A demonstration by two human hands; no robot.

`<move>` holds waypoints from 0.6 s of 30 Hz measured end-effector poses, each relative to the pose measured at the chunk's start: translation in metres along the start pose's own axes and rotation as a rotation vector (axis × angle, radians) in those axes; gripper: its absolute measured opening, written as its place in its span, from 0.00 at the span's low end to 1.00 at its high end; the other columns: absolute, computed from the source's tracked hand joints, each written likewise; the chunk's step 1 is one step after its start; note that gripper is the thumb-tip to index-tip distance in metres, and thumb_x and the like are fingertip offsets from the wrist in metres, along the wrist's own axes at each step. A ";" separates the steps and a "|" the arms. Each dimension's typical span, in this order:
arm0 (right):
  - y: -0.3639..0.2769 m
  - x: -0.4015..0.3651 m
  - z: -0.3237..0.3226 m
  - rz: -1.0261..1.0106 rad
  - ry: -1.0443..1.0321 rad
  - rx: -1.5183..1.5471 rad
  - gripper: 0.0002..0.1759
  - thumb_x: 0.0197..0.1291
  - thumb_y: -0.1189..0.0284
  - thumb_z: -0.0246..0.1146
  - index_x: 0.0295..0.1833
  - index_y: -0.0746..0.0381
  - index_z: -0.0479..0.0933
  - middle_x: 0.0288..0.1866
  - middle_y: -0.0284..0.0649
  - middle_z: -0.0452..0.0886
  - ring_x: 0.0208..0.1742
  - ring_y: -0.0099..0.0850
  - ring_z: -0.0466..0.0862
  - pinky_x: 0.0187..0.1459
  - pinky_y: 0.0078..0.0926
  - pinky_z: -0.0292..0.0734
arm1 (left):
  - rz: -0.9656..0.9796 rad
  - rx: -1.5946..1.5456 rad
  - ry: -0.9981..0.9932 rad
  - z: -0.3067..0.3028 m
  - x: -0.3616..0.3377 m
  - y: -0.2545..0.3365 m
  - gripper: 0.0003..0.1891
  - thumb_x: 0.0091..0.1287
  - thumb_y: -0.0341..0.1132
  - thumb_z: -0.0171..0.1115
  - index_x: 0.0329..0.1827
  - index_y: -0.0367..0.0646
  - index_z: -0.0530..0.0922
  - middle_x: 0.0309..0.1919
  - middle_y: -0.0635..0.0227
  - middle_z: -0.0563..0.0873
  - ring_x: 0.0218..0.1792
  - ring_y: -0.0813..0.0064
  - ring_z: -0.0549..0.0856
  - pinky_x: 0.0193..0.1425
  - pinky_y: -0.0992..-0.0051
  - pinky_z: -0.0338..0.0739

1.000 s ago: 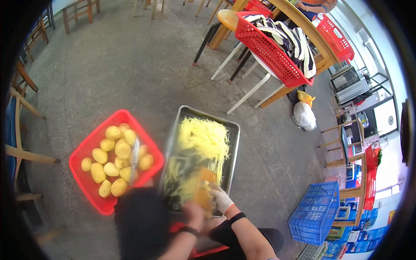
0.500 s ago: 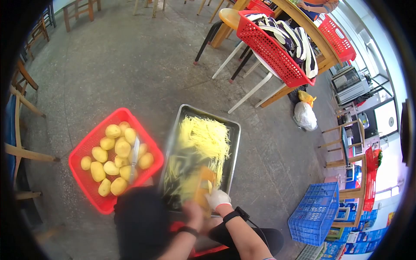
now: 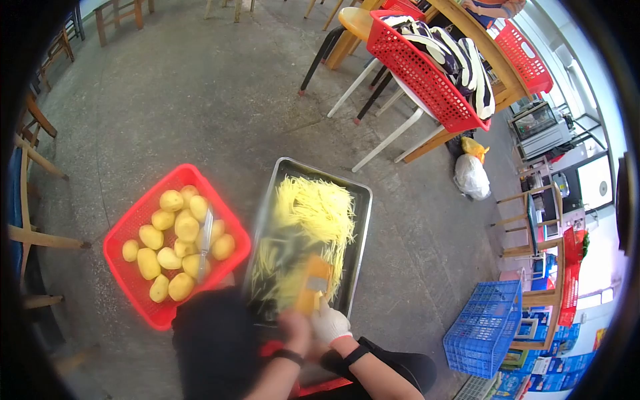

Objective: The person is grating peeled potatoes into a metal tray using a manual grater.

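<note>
A orange-yellow grater (image 3: 317,283) with a metal blade slants over the steel tray (image 3: 366,220). My left hand (image 3: 295,329), bare and blurred, is closed around its lower end. In a white glove, my right hand (image 3: 331,324) presses a pale piece of potato (image 3: 318,299) on the grater, mostly covered by the fingers. Yellow potato shreds (image 3: 317,207) are heaped in the tray's far half, with looser ones nearer to me. Left of the tray, peeled potatoes (image 3: 186,229) lie in a red basket (image 3: 127,287), a knife (image 3: 206,243) resting on them.
Ahead, a red basket (image 3: 427,80) of striped, partly peeled eggplants (image 3: 460,63) rests on a stool by a wooden table (image 3: 503,83). A person's arm (image 3: 493,11) shows behind it. Blue crates (image 3: 483,330) stand right, plastic bags (image 3: 471,177) lie on the floor, and chairs (image 3: 30,227) line the left.
My gloved right hand has shifted slightly left and down along the grater. The left hand stays at the grater's lower end. The view has moved a little.
</note>
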State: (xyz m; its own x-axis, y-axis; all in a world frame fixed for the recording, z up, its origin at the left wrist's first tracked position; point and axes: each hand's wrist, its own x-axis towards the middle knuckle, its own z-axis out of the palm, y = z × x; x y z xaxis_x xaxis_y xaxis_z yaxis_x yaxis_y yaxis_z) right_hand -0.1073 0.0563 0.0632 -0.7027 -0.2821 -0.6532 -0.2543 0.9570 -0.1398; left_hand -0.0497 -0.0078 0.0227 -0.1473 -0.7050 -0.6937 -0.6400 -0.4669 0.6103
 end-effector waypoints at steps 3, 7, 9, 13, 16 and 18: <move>0.009 0.028 0.013 0.002 0.012 0.045 0.34 0.61 0.61 0.46 0.71 0.62 0.54 0.31 0.59 0.81 0.33 0.55 0.82 0.39 0.53 0.76 | -0.014 -0.033 0.018 0.001 -0.002 0.002 0.17 0.56 0.35 0.49 0.31 0.25 0.79 0.28 0.41 0.83 0.33 0.49 0.83 0.40 0.59 0.74; 0.019 0.100 0.012 0.063 0.089 -0.023 0.29 0.61 0.63 0.45 0.66 0.64 0.58 0.36 0.61 0.81 0.38 0.56 0.82 0.42 0.52 0.76 | -0.066 -0.155 0.041 0.014 0.013 -0.021 0.16 0.55 0.33 0.49 0.31 0.26 0.79 0.27 0.44 0.83 0.31 0.55 0.82 0.39 0.61 0.73; 0.024 0.114 0.006 0.075 0.075 -0.034 0.26 0.62 0.63 0.45 0.63 0.65 0.62 0.38 0.61 0.81 0.39 0.56 0.82 0.43 0.51 0.76 | -0.069 -0.149 0.039 0.013 0.011 -0.018 0.15 0.55 0.33 0.49 0.30 0.26 0.79 0.26 0.45 0.83 0.30 0.57 0.82 0.39 0.62 0.73; 0.029 0.105 0.001 -0.049 0.021 -0.043 0.26 0.62 0.62 0.44 0.63 0.64 0.62 0.38 0.59 0.82 0.40 0.57 0.82 0.43 0.52 0.75 | -0.037 -0.158 0.037 0.006 0.005 -0.004 0.15 0.55 0.33 0.50 0.30 0.25 0.78 0.25 0.46 0.83 0.29 0.59 0.81 0.38 0.62 0.73; 0.006 0.031 -0.012 -0.086 -0.129 -0.038 0.30 0.62 0.60 0.45 0.68 0.60 0.57 0.35 0.60 0.81 0.37 0.56 0.82 0.42 0.52 0.75 | 0.049 0.037 0.008 0.014 0.019 -0.034 0.16 0.55 0.34 0.49 0.30 0.26 0.79 0.26 0.44 0.82 0.30 0.54 0.82 0.38 0.60 0.72; -0.010 -0.002 -0.014 -0.104 -0.117 -0.071 0.26 0.61 0.62 0.47 0.60 0.67 0.63 0.29 0.58 0.82 0.30 0.52 0.84 0.33 0.54 0.77 | 0.021 0.010 -0.002 -0.002 0.000 0.000 0.17 0.55 0.35 0.49 0.30 0.26 0.79 0.26 0.43 0.82 0.31 0.52 0.82 0.38 0.59 0.72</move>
State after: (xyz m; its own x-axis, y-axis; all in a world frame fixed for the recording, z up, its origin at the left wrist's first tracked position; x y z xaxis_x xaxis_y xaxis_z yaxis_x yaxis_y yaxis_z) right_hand -0.1132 0.0466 0.0761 -0.5890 -0.3654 -0.7208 -0.3707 0.9147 -0.1607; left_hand -0.0480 -0.0086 0.0233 -0.1623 -0.7139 -0.6812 -0.6440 -0.4464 0.6212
